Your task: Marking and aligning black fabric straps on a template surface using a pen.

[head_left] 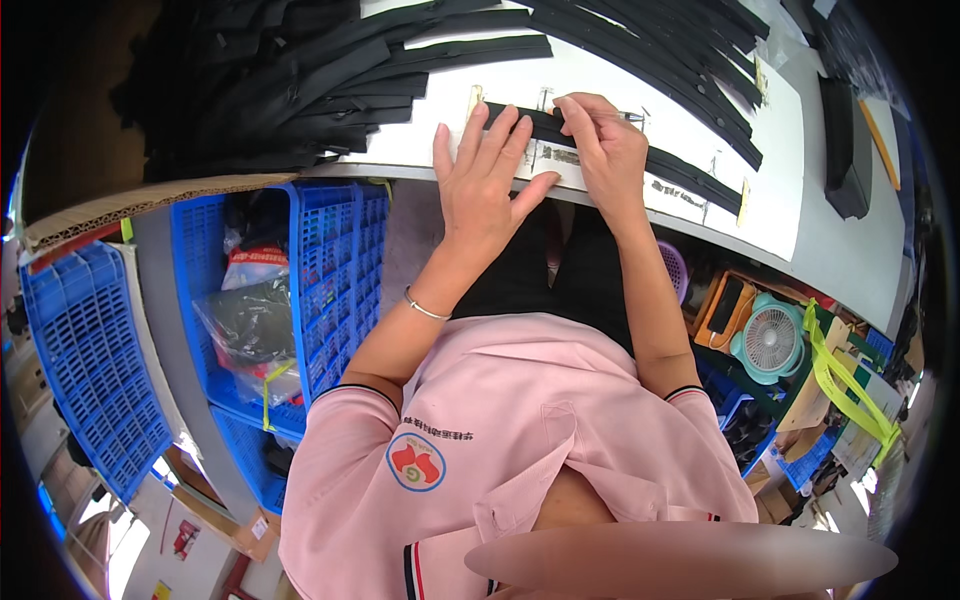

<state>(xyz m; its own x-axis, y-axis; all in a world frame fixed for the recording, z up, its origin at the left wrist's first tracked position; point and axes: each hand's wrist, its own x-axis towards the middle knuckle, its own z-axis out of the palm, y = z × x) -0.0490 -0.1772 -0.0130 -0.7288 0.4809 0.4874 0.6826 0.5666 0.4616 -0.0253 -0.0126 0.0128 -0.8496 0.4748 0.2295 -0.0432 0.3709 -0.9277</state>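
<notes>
A long black fabric strip [690, 174] lies on the white marked board [775, 215] along the table's front edge. My left hand [480, 185] rests flat with spread fingers, its fingertips on the strip's left part. Just to its right, my right hand [610, 155] is closed in a pinch over the same strip. A thin, pale, pen-like stick [630, 117] pokes out from behind its fingers; its kind is unclear. Dark lines and marks are drawn on the board around the strip. The part of the strip under my fingers is hidden.
Several black strips [480, 52] are heaped at the far left, and more strips [650, 75] lie at the far right. A long black box [843, 150] stands at the right. Blue crates [340, 270] sit below the table at left, a small turquoise fan [770, 338] at right.
</notes>
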